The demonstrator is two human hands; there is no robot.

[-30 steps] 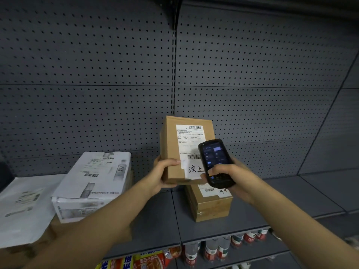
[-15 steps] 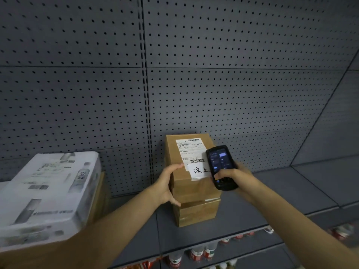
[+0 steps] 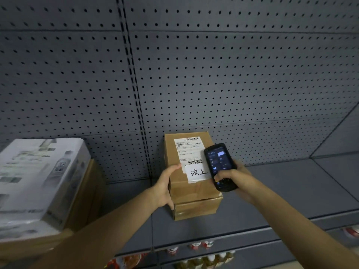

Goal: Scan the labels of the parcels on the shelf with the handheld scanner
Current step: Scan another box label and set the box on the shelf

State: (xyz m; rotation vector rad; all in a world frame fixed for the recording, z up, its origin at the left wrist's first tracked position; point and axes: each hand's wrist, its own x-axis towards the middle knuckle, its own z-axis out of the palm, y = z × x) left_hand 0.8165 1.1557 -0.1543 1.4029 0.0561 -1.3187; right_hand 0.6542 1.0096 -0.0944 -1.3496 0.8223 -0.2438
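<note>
I read this as a shop or stockroom aisle. Grey perforated back panel (image 3: 213, 84) with a slotted upright (image 3: 132, 94) rises behind a grey metal shelf (image 3: 291, 187). Labelled cardboard parcels (image 3: 186, 189) sit on it. On the lower shelf, rows of bottled drinks (image 3: 202, 245) and bright packets (image 3: 126, 262).

Bare shelf (image 3: 291, 191) lies open at 3 o'clock of the 2 stacked boxes (image 3: 194, 191); a white parcel (image 3: 38, 181) blocks 9 o'clock.
</note>
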